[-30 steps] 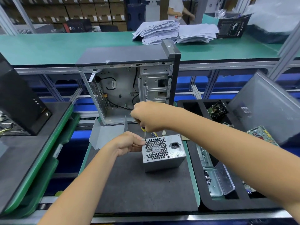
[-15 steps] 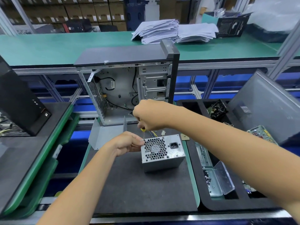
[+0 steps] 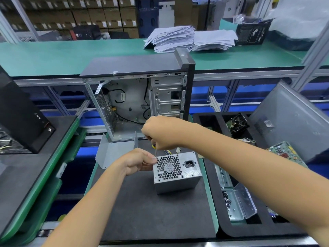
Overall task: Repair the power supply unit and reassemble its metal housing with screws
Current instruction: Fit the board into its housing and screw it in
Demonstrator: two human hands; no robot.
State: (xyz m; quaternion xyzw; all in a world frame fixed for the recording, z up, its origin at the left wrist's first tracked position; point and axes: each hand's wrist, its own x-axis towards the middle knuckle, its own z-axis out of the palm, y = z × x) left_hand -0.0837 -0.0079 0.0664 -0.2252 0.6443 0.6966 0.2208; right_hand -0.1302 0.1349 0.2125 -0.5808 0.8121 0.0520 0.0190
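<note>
One tray (image 3: 220,175), small screws (image 3: 226,200) contained; screwdriver (image 3: 156,152) gripped by right hand (image 3: 160,132); power supply unit (image 3: 177,172) corner pinched by left hand (image 3: 138,162).

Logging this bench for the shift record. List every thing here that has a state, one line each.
power supply unit: housing closed, standing on the mat, fan grille facing the camera
screwdriver: upright, tip at the unit's top left corner
right hand: grips the screwdriver handle
left hand: fingertips pinched at the screwdriver tip
computer case: side open, interior exposed
screw box: lid open
</note>
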